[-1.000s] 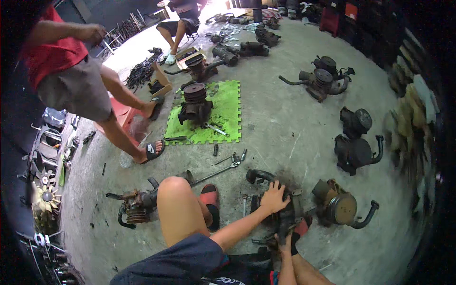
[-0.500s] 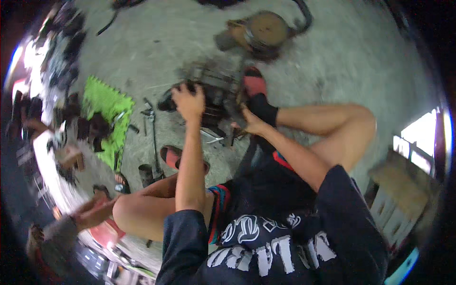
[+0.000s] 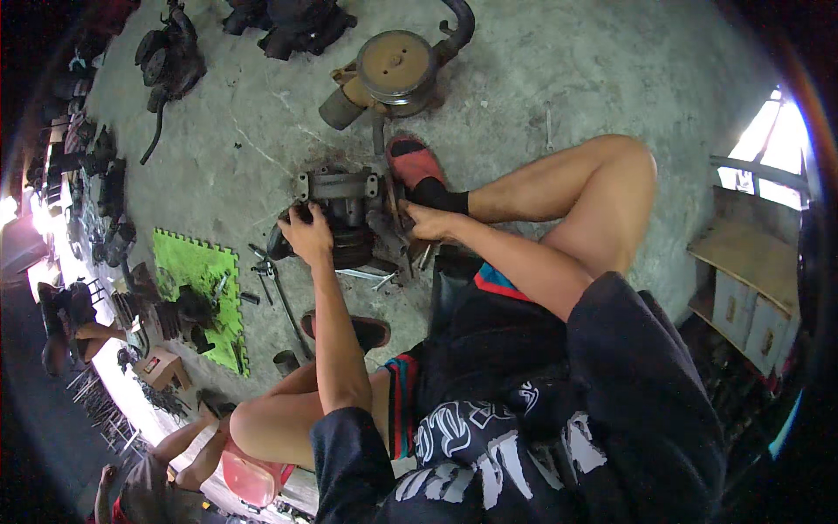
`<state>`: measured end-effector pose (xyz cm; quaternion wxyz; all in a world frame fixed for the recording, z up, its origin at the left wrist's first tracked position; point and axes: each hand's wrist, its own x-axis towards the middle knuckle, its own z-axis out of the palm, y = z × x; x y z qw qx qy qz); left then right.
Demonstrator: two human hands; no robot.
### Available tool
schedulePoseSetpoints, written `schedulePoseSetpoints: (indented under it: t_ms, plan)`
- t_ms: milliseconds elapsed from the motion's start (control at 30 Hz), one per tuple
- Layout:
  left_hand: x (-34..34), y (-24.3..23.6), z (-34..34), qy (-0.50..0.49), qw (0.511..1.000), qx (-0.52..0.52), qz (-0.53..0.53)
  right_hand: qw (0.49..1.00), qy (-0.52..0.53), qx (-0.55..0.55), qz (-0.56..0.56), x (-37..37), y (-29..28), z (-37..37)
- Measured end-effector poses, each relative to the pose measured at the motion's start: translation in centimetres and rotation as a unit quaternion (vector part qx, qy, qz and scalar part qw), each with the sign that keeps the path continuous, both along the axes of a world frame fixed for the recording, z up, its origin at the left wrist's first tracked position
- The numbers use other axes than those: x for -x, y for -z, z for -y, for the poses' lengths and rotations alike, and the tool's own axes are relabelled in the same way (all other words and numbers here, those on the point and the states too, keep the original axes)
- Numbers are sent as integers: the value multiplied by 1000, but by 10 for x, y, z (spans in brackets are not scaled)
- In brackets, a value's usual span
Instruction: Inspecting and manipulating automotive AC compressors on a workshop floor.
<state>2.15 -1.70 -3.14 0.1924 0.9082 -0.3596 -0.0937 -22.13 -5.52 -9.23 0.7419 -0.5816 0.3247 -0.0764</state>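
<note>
A dark, greasy metal machine part (image 3: 349,214) with a grey bracket-like top sits on the concrete floor between my legs. My left hand (image 3: 307,234) is closed over the rounded black end at its left side, thumb and fingers curled around it. At the right side, my right hand (image 3: 425,220) is closed on the edge of the upright flange; its fingertips are partly hidden. Just below the part lie shiny wrenches (image 3: 371,276). My red slipper (image 3: 415,166) is close to the flange.
A yellow round-faced pump-like unit (image 3: 397,65) stands beyond my foot. Left are a long ratchet-like tool (image 3: 284,297), a green foam mat (image 3: 196,279) with dark parts, and a cardboard box (image 3: 162,367). Another person (image 3: 157,480) is at lower left. A wooden-topped cabinet (image 3: 742,271) stands right.
The view has swung and steadied, so the floor objects sit further left in the picture. Both hands are still on the machine part, which has shifted left and down in the picture.
</note>
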Motion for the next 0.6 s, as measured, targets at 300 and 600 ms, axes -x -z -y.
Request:
schedulePoseSetpoints:
  t_ms: [300,600]
  plan:
    - [-3,3,5,-10,999,-3,50,998,53,26,-31,-27,6,4]
    - [4,-14,5,-7,1000,13,7,996,21,-28,-88,-15,-39,28]
